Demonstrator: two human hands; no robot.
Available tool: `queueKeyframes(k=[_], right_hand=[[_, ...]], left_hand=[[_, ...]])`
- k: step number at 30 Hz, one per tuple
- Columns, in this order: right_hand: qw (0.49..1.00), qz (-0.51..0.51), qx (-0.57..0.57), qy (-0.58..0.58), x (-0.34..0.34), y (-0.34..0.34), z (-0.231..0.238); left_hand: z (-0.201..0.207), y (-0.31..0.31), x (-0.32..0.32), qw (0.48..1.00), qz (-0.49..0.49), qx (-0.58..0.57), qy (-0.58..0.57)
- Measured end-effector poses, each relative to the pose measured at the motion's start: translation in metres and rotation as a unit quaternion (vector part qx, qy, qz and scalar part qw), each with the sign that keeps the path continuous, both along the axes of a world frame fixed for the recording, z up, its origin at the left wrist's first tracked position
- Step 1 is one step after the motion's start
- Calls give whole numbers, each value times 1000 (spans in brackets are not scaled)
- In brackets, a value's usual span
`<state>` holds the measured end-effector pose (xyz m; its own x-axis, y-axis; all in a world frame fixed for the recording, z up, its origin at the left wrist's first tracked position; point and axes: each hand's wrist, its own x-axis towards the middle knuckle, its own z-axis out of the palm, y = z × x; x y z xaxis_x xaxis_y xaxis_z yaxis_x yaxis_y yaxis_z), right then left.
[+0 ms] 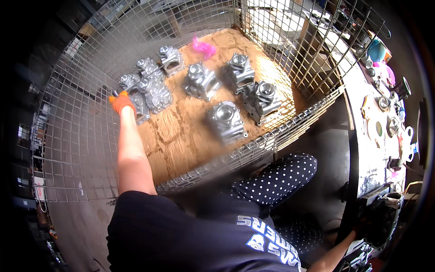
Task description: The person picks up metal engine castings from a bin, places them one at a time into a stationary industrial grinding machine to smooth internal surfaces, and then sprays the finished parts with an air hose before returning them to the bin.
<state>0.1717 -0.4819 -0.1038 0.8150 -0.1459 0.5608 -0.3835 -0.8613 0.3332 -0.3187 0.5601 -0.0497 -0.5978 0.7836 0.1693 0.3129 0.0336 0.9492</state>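
Observation:
My left hand (121,102), in an orange glove, reaches to the left side of a wire mesh basket (290,124). Its fingers are closed at the edge of a silvery cast metal housing (139,109), partly hiding their grip. Beside it stand more housings of this kind, among them one close by (155,94) and one behind (171,59). Others sit apart toward the middle and right, including a nearer housing (226,119). Low on the right, my right hand (359,227) is in deep shadow against a dark machine part (380,222); its fingers cannot be made out.
Stained brown board (174,149) lines the basket floor, with a crumpled pink plastic piece (204,47) toward the back. The basket's mesh walls rise around the housings. To the right, a long workbench (369,167) carries scattered metal parts. My dotted trouser leg (283,179) is beside the basket.

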Motion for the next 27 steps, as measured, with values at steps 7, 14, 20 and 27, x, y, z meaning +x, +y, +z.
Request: queueKeyframes(k=[7, 14, 20, 27], right_hand=[[987, -76, 27, 139, 5, 1, 10], [996, -13, -25, 89, 6, -61, -17], [994, -33, 52, 91, 7, -39, -14], [997, -43, 21, 58, -1, -7, -5]], left_hand=[[-62, -7, -14, 995, 85, -50, -6], [-69, -48, -6, 995, 86, -17, -50], [-31, -120, 18, 981, 15, -33, 193], [5, -70, -66, 980, -163, -80, 79]])
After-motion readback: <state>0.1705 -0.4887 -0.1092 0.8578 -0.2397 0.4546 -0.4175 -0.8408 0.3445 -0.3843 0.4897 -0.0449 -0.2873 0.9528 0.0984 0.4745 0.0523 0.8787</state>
